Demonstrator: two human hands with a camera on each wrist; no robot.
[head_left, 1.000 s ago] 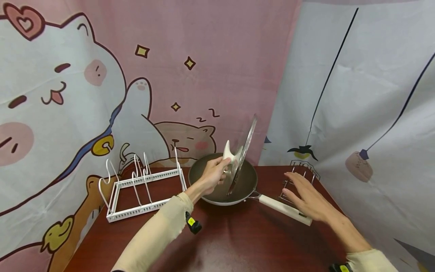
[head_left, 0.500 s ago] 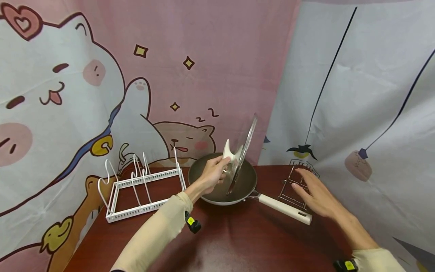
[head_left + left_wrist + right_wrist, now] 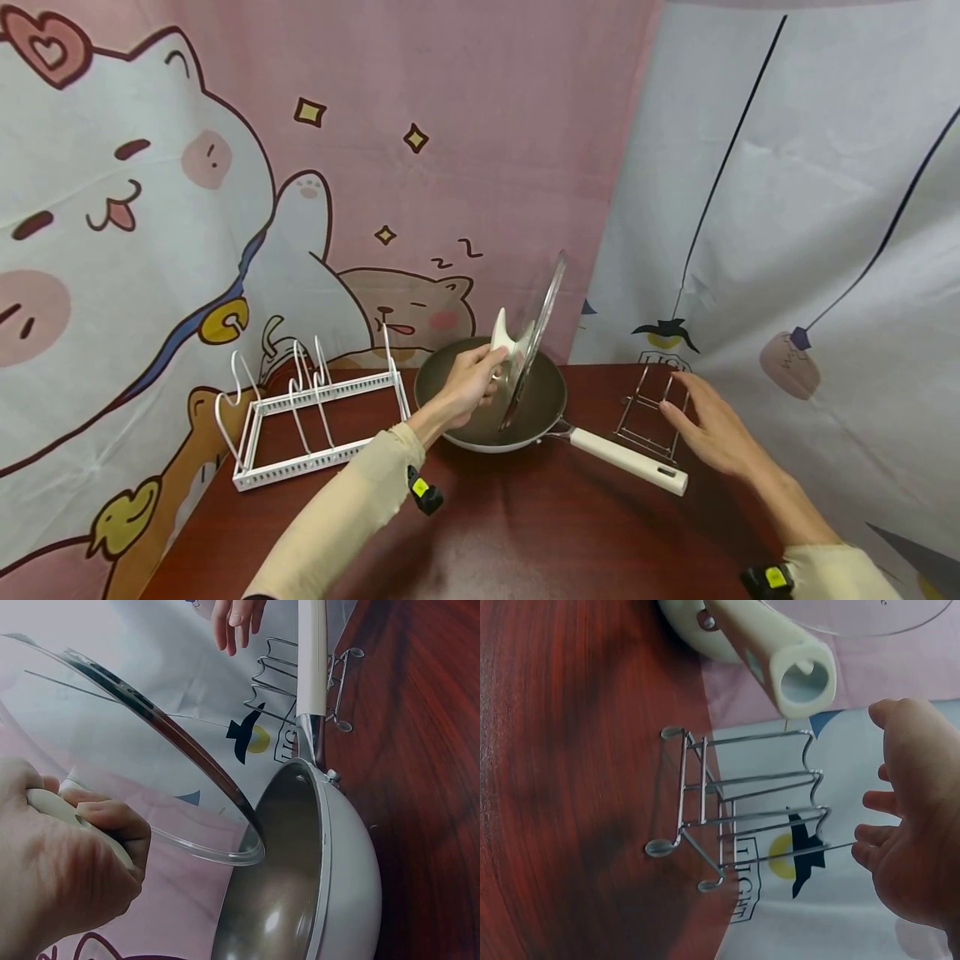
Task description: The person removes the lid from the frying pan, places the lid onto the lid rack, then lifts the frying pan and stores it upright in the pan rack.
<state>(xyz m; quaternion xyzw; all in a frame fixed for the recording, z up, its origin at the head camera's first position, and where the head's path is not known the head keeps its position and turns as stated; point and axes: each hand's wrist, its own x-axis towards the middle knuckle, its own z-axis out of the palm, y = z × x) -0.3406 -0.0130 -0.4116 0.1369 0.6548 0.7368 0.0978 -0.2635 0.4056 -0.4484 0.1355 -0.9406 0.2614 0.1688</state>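
My left hand [image 3: 468, 383] grips the cream handle [image 3: 501, 330] of a glass pot lid [image 3: 550, 304]. The lid is tipped nearly upright over the frying pan [image 3: 546, 400], its lower edge inside the pan's outline. In the left wrist view, fingers curl round that handle and the lid's metal rim [image 3: 187, 746] slants down toward the pan. My right hand [image 3: 716, 425], fingers extended and slightly bent, is beside a small silver wire rack [image 3: 757, 781]. The right wrist view shows a gap between this hand and the rack, with nothing held.
A white expandable rack [image 3: 330, 457] with upright wire dividers stands left of the pan. The pan's cream handle [image 3: 630, 461] points right and toward the front. Printed cloth [image 3: 525, 125] hangs behind the dark red table [image 3: 487, 533].
My right hand has moved right, away from the pan handle, uncovering more of the wire rack. The left hand and the lid have stayed in place.
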